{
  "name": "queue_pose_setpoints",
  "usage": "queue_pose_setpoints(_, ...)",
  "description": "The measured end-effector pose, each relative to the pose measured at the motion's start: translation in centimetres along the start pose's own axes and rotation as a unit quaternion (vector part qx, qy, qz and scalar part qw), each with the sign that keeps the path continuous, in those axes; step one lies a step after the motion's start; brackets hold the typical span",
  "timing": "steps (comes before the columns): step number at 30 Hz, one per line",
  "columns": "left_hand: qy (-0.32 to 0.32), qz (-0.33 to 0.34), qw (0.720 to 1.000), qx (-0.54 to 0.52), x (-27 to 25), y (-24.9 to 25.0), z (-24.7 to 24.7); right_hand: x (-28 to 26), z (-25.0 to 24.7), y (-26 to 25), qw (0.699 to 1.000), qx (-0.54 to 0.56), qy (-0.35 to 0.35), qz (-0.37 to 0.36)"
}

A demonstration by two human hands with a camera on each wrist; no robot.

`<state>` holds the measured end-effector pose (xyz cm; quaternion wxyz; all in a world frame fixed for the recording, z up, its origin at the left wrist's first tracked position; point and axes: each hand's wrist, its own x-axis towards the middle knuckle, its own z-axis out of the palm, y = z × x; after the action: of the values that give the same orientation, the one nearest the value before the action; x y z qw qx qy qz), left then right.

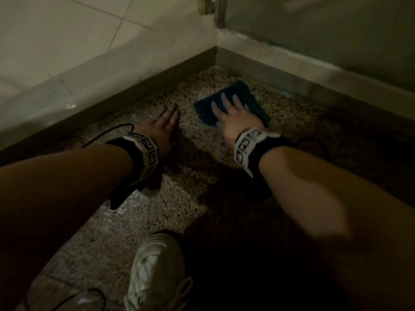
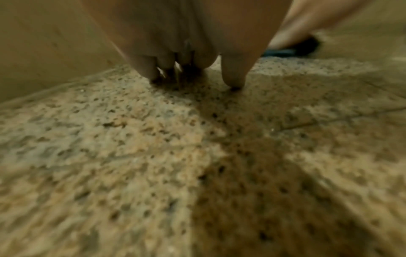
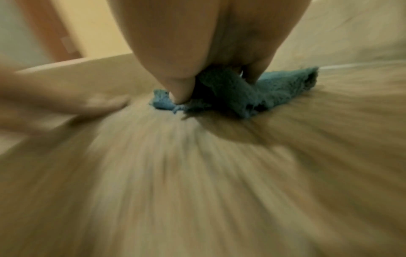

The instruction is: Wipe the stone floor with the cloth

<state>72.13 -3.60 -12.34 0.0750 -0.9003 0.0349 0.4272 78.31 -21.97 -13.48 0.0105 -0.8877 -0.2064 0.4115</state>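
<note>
A blue cloth [image 1: 241, 93] lies flat on the speckled stone floor [image 1: 197, 140] near the corner of two walls. My right hand [image 1: 233, 111] presses down on the cloth with its fingers spread and straight. In the right wrist view the cloth [image 3: 274, 88] is bunched under the palm, and the thumb [image 3: 178, 87] presses its left edge. My left hand [image 1: 164, 120] rests flat on the bare floor to the left of the cloth, apart from it. Its fingertips [image 2: 232, 78] touch the stone floor [image 2: 153, 156] in the left wrist view.
A dark skirting [image 1: 125, 95] runs along the left wall and a pale one [image 1: 303, 72] along the right wall, meeting in the corner beyond the cloth. My white shoe [image 1: 157, 270] stands on the floor near the bottom. Black cables [image 1: 107, 133] trail from both wristbands.
</note>
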Motion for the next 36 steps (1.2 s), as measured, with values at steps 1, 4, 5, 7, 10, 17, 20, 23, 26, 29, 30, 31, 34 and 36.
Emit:
queue_pose_setpoints(1,-0.004,0.0,1.0,0.003,0.0,0.1,0.0,1.0,-1.1,-0.3,1.0,0.008,0.001,0.007)
queue_pose_setpoints(4,-0.02,0.001,1.0,0.003,0.5,0.0,0.0,3.3,-2.9,-1.1,1.0,0.016,0.014,0.018)
queue_pose_setpoints(5,-0.021,0.005,1.0,-0.002,0.6,-0.2,0.1,3.6,-3.0,-1.3,1.0,0.013,0.019,0.019)
queue_pose_setpoints(7,-0.016,0.016,1.0,-0.016,0.8,-0.5,0.5,3.5,-2.6,-1.6,0.999,0.008,0.025,0.021)
queue_pose_setpoints(10,-0.005,0.024,0.999,-0.033,1.1,-1.2,1.0,2.9,-1.8,-2.0,1.0,-0.01,0.023,0.016)
queue_pose_setpoints(17,-0.012,-0.034,0.996,-0.079,-0.4,-3.5,2.3,-1.3,3.8,-6.4,0.987,-0.12,-0.006,-0.108)
queue_pose_setpoints(20,-0.013,-0.083,0.993,-0.078,-1.3,-4.9,2.5,-1.3,5.0,-6.8,0.984,-0.117,0.001,-0.13)
queue_pose_setpoints(23,-0.015,-0.112,0.989,-0.092,-1.9,-6.1,2.6,-0.9,4.4,-6.1,0.982,-0.119,0.009,-0.145)
queue_pose_setpoints(26,-0.012,-0.116,0.989,-0.087,-2.2,-6.1,2.8,0.2,3.0,-5.8,0.984,-0.113,-0.004,-0.138)
queue_pose_setpoints(29,0.002,-0.11,0.992,-0.062,-2.0,-5.8,3.3,2.6,0.7,-5.8,0.991,-0.087,0.023,-0.1)
queue_pose_setpoints(30,0.001,-0.111,0.992,-0.064,-1.8,-5.8,3.4,3.4,-0.3,-5.7,0.993,-0.075,0.037,-0.087)
queue_pose_setpoints(31,-0.004,-0.115,0.991,-0.065,-1.5,-5.8,3.7,4.0,-1.1,-5.5,0.994,-0.066,0.046,-0.075)
queue_pose_setpoints(34,-0.005,-0.126,0.988,-0.094,-0.8,-5.9,4.1,5.0,-2.2,-4.7,0.993,-0.071,0.059,-0.072)
queue_pose_setpoints(36,0.003,-0.123,0.983,-0.134,-0.6,-5.8,4.3,4.5,-1.5,-4.4,0.99,-0.079,0.082,-0.079)
